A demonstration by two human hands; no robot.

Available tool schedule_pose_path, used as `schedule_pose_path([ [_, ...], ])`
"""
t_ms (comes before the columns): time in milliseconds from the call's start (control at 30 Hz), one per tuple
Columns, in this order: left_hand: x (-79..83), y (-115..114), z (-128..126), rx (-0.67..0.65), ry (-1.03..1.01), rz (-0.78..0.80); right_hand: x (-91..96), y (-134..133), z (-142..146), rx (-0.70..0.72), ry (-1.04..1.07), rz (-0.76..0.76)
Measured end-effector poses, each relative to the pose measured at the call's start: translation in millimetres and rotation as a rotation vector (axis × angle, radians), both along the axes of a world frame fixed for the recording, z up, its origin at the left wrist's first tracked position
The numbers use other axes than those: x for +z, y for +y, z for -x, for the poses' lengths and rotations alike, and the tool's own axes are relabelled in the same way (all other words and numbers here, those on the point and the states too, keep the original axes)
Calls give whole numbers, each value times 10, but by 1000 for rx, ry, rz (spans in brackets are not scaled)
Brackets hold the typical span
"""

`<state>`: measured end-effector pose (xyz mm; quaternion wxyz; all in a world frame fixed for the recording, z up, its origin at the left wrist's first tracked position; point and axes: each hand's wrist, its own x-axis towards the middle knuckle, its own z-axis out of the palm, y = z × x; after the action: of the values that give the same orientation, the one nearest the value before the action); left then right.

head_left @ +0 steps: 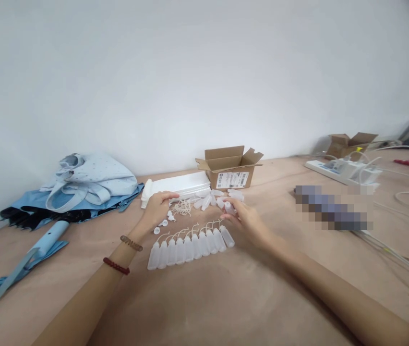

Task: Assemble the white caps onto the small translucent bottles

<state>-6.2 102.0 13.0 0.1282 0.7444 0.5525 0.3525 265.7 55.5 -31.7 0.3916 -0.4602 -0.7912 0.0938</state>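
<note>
Between the thumb and fingers of the right hand sits a small translucent bottle, gripped with one round end facing back toward the wearer. Left of that grip, well apart from it, the left hand reaches over the brown table with its index finger stretched out; whether it pinches anything, I cannot tell. Just beneath its fingers lie small white caps, and a tangle of pale cords lies to their right.

Nearer the wearer than both hands runs a neat row of bottles — their far ends trailing curled cords. Close beside the held bottle, loose bottles lie heaped; beyond them stands an open cardboard box, with white packets to its left. Farther left of the left hand rests a light-blue bag; well right of the grip, a white power strip.
</note>
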Motion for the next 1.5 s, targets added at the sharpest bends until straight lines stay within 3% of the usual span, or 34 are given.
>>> schedule_pose_path([
  [133,17,-34,-60,-50,25,-73,-1,19,-8,29,-31,14],
  [233,150,-174,-166,-90,-2,-88,14,9,-5,59,-45,-14],
  [267,205,-241,-217,-111,-52,-65,23,-1,0,70,-43,-35],
  [400,331,-491,-451,-245,-314,281,62,-72,41,104,-49,-99],
  [500,280,-559,-582,-299,-405,318,75,-117,72,121,-88,-99],
  [667,228,-618,-664,-281,-219,213,84,-85,52,87,-88,-104],
  [833,108,-921,-871,-518,153,210,106,-10,0,53,-30,-104],
  [967,-191,-1133,-1125,-421,286,238,111,-18,10,42,-44,-98],
  [1067,-299,-1168,-1230,-397,283,258,114,-44,19,64,-80,-87],
  [1133,-253,-1140,-1229,-384,216,259,118,-57,13,75,-119,-72],
  [1267,16,-994,-1085,-284,6,240,127,-69,-7,80,-135,-70],
  [1367,169,-848,-935,-165,-80,123,134,-88,6,109,-81,-61],
  [1500,135,-714,-813,-105,1,-41,142,-143,62,153,-6,-38],
])
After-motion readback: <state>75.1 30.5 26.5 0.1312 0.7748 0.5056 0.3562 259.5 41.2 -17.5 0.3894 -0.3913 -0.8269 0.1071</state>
